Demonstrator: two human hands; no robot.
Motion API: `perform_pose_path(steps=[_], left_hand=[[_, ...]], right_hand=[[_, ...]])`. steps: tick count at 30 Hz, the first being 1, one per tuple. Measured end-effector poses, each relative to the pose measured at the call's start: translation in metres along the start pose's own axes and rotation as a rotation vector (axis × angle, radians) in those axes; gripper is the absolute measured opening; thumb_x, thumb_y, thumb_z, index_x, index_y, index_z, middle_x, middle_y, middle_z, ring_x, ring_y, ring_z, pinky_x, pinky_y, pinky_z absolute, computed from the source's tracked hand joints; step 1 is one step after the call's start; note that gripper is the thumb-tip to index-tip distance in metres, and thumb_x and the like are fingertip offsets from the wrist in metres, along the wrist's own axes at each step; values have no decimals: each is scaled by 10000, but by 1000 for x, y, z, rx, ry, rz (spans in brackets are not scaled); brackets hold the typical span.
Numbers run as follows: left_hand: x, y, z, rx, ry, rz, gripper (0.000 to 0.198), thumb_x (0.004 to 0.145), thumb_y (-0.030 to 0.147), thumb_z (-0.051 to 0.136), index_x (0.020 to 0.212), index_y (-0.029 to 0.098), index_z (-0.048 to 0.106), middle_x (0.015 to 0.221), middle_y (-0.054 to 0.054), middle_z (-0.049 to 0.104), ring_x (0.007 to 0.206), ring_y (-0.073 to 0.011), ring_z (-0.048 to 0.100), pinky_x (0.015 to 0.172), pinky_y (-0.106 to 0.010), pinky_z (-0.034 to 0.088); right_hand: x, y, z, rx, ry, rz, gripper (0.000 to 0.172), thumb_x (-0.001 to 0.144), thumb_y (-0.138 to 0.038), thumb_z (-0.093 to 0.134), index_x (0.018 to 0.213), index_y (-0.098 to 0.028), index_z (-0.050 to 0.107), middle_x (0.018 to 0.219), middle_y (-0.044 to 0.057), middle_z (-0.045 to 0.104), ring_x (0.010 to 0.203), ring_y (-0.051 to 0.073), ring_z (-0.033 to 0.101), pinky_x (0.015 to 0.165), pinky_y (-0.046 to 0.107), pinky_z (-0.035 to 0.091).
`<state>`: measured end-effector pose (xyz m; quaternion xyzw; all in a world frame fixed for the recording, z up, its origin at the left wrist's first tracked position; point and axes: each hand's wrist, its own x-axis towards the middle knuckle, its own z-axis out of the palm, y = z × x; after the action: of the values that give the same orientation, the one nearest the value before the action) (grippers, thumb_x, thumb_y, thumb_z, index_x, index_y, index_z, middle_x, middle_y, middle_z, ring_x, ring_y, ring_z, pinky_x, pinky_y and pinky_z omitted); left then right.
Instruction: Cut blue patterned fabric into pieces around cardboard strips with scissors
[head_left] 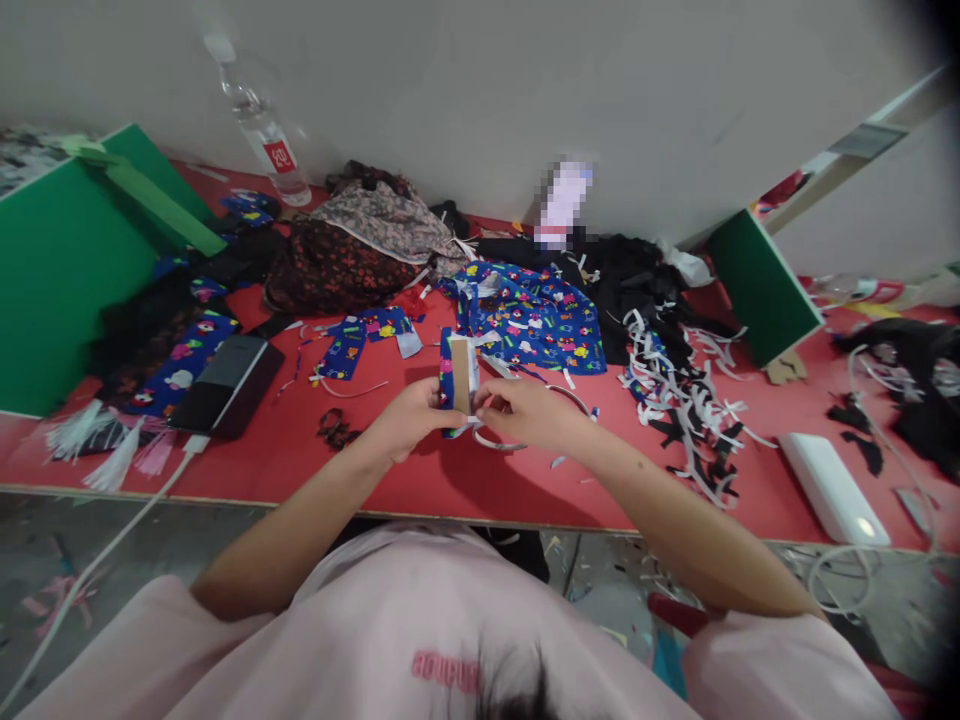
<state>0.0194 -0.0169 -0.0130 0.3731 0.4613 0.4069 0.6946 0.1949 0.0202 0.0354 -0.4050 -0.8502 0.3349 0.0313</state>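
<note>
My left hand point(417, 415) grips the left side of a brown cardboard strip point(460, 375), its thumb across the lower end. Blue patterned fabric point(446, 368) lies behind and beside that strip. At the strip's right edge, my right hand point(510, 405) has its fingers bent and pressed together; what they pinch is too small to make out. Just beyond both hands, a larger blue printed cloth point(540, 320) is spread on the red table point(405, 490). A pale curved cord or ring point(499, 443) shows under my right hand.
Dark floral cloth point(330, 270) and a water bottle point(277, 155) are at the back left. A black box point(229, 385) stands left, with a cable. White-and-black scraps point(682, 410) and a white power bank point(832, 490) lie right. Green panels point(765, 285) stand at both sides.
</note>
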Motion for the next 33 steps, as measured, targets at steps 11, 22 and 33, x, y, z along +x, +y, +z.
perform_pose_path(steps=[11,22,33], left_hand=[[2,-5,2,-1,115,98,272,579,70,599,842,141,607,715,20,628,627,-99,552,591,-212,391],[12,6,-8,-322,331,92,134,533,70,622,654,118,593,549,21,585,491,-80,506,489,-201,377],[2,16,4,-637,276,90,164,614,123,726,753,139,639,732,-1,688,701,-117,631,675,-244,475]], right_hand=[[-13,-26,4,-13,179,20,158,810,-147,483,954,-209,502,813,1,640,703,131,587,603,213,366],[-30,-19,52,-333,674,-316,135,873,-127,430,828,-192,538,765,62,591,744,173,537,715,276,417],[-17,14,54,-121,664,2,146,854,-325,536,905,-208,606,1022,90,634,1003,256,524,874,418,387]])
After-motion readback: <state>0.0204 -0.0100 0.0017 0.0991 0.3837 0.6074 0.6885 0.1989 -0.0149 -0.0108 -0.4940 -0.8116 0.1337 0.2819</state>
